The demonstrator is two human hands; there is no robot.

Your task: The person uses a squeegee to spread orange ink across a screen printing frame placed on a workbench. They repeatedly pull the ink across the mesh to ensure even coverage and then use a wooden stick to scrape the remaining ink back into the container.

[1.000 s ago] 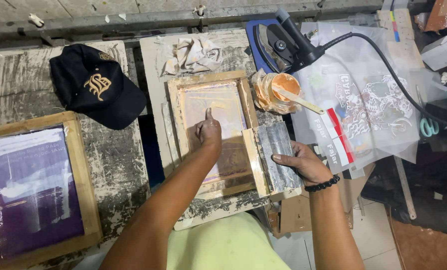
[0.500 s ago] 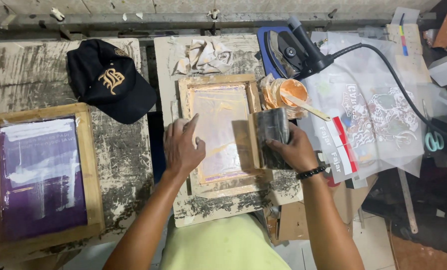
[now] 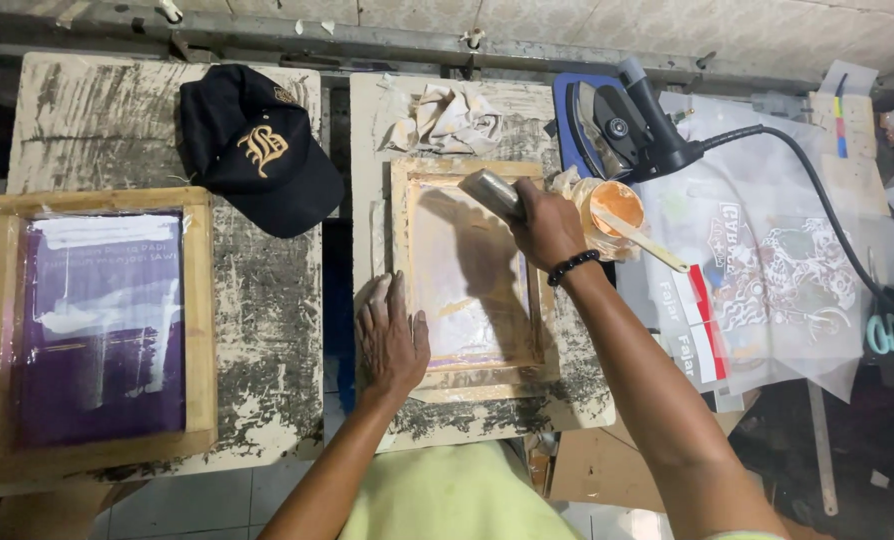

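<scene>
From my remote seat I see my right hand closed around a grey squeegee with a metal-looking handle, its blade end resting at the top inner edge of the small wooden-framed printing screen that lies flat on the middle paint-scuffed white platen. My left hand lies flat, fingers spread wide, pressing on the lower left corner of that frame and holding nothing. A black bead bracelet sits on my right wrist. Just right of the screen, touching the platen's edge, stands a clear plastic cup of orange ink with a pale wooden stick leaning out of it. Crumpled white rags lie above the screen on the same platen. On the left platen rest a black cap with gold embroidery and a larger wooden frame with a purple mesh. To the right I see a black clothes iron on a blue pad, printed transparent film sheets, and teal-handled scissors well apart at the far edge.
</scene>
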